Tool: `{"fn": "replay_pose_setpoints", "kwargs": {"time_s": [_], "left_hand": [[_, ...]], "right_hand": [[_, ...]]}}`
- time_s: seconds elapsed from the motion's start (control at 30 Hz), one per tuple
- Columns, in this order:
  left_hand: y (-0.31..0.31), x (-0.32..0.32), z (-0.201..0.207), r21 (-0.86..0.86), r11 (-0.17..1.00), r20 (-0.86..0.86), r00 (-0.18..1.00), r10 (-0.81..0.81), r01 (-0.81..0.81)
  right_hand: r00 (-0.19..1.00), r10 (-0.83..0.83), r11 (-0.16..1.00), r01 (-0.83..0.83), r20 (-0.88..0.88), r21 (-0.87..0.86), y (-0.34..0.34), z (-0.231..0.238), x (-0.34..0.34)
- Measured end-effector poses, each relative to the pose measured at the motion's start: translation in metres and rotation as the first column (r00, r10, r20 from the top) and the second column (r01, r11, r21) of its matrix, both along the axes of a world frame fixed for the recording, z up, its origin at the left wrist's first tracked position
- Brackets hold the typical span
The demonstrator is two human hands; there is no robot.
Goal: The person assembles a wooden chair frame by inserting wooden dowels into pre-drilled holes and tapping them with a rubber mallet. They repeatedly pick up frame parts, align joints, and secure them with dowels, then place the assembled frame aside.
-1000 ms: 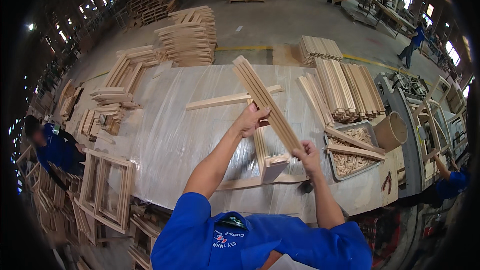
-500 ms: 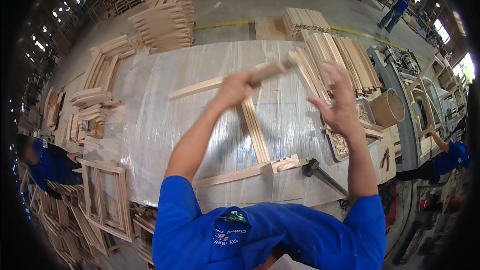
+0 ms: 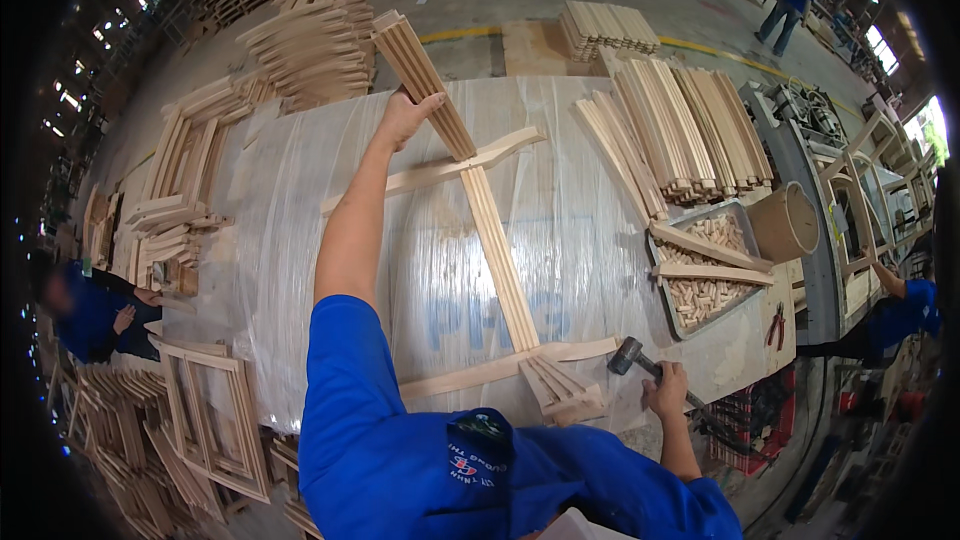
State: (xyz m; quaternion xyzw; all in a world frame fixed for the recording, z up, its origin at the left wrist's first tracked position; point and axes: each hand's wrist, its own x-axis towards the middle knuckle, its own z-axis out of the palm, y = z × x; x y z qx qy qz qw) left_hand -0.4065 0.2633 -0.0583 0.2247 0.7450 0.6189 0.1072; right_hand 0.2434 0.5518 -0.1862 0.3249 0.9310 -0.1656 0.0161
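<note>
My left hand point(image 3: 408, 118) is closed round a grooved wooden slat point(image 3: 425, 82). The slat's lower end meets a curved wooden rail point(image 3: 512, 145) on the far side of the table. From that rail, another grooved slat point(image 3: 500, 265) runs to a nearer wooden rail point(image 3: 455, 376). A short grooved wooden piece point(image 3: 562, 386) is at the nearer rail, close to my body. At the table's near right, my right hand point(image 3: 667, 390) is closed on the handle of a black-headed mallet point(image 3: 626, 354).
A grey tray point(image 3: 682, 326) of wooden dowels, with two wood pieces across it, sits right beside a round tub point(image 3: 785, 220). Slat stacks point(image 3: 690, 130) stand behind. Pliers point(image 3: 776, 327) lie at the right edge. Co-workers point(image 3: 105, 315) point(image 3: 905, 310) work at both sides.
My left hand has moved away from me and left, bringing the slat onto the far rail. My right hand has dropped from above the tray and taken hold of the mallet.
</note>
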Motion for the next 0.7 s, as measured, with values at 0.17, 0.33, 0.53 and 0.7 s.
{"fn": "replay_pose_setpoints", "kwargs": {"time_s": [0.17, 0.33, 0.53, 0.7], "left_hand": [[0.007, -0.013, 0.002, -0.091, 0.994, -0.034, 0.998, -0.058, 0.054], [0.025, -0.012, 0.004, -0.178, 0.981, -0.157, 0.982, -0.107, 0.078], [0.043, 0.003, -0.001, -0.254, 0.964, -0.183, 0.975, -0.125, 0.075], [0.021, 0.001, -0.004, -0.202, 0.979, -0.215, 0.974, -0.064, 0.020]], "right_hand": [[0.999, -0.009, 0.997, 0.006, -0.043, -0.079, 0.015, -0.010, 0.002], [0.996, -0.073, 0.930, 0.052, -0.044, -0.363, 0.007, 0.007, 0.004], [0.959, -0.277, 0.640, 0.224, 0.051, -0.735, 0.003, 0.052, -0.011], [0.906, -0.153, 0.737, -0.161, -0.395, -0.657, -0.004, 0.215, -0.167]]}}
